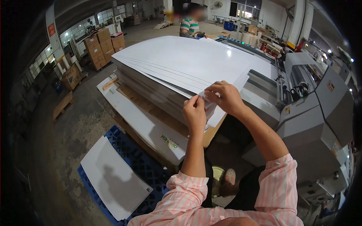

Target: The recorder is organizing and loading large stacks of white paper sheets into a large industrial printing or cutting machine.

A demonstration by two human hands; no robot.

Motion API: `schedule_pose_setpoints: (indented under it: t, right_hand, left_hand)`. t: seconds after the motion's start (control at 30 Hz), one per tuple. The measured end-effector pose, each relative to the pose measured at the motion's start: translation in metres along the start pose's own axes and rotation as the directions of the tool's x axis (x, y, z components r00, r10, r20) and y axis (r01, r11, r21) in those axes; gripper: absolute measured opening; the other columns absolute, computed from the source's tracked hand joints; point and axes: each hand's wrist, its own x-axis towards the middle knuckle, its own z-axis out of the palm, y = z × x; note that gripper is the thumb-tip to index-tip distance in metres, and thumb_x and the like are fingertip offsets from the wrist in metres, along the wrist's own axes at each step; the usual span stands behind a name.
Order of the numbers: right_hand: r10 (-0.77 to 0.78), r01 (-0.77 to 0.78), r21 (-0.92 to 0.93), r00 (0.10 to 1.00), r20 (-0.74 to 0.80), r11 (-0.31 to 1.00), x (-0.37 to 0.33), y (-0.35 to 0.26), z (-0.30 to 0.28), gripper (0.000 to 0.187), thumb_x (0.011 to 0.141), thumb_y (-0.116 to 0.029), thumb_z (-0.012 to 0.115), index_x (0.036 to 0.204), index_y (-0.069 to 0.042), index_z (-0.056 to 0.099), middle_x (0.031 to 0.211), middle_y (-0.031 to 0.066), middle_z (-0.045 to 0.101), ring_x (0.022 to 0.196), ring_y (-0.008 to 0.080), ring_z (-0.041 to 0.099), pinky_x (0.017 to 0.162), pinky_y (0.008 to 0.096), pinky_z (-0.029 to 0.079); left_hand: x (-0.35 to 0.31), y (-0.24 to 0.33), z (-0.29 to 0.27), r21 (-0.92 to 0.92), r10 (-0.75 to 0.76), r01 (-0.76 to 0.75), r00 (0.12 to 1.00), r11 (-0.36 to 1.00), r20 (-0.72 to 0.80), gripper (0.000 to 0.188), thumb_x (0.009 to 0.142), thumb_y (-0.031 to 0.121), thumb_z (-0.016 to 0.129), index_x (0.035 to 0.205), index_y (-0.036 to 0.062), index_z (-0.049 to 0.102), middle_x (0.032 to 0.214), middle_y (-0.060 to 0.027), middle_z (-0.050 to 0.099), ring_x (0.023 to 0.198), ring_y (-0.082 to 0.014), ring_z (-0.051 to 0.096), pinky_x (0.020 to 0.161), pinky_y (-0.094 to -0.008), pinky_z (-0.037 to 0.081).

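Tall, flat-lying stack of large white sheets (pixel 181 56), top layers slightly fanned, near corner at the hands (pixel 195 112).

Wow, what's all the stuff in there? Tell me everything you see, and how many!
Tall sheet stack: one, white, in front of the person
Printed board: one, mostly white, below that stack
Low sheet stack: one, white, on the plastic pallet
Plastic pallet: one, blue, lower left
Machine: one, grey, right
Cardboard boxes: several, brown, upper left
Bin: one, blue, far back
Fan: one, greyish, back wall
Co-worker: one, striped top, beyond the tall stack
Background clutter: too small to count
Shoe: one visible, beige, between the arms
Sleeves: two, pink-and-white, bottom
Left hand, right hand: two, bare, tall stack's near corner
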Motion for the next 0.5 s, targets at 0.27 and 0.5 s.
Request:
schedule_pose_setpoints:
  t: [0.27,0.5]
  right_hand:
    - [0.037,-0.022,-0.174,0.995,0.088,0.984,0.004,-0.001,0.000,0.011,0.074,-0.018,0.060,0.079,-0.011,0.067,0.080,0.0052,0.063,0.076,0.0247,0.057,0.066,0.0341,0.047]
    - [0.037,-0.052,0.060,0.975,0.221,0.997,0.011,-0.014,-0.007,0.022,0.076,-0.025,0.062,0.083,-0.006,0.068,0.078,0.0119,0.063,0.072,0.0274,0.061,0.064,0.0346,0.047]
  left_hand:
    - [0.004,0.012,-0.011,-0.391,-0.138,0.180,0.981,0.902,0.133,0.045,0.094,0.029,0.039,0.133,0.0081,0.032,0.098,-0.0138,0.054,0.077,-0.0218,0.056,0.066,-0.0314,0.050]
    - [0.004,0.010,-0.022,-0.520,-0.247,0.277,0.961,0.808,0.128,0.057,0.093,0.026,0.040,0.137,0.0018,0.013,0.090,-0.0154,0.052,0.078,-0.0215,0.059,0.066,-0.0321,0.053]
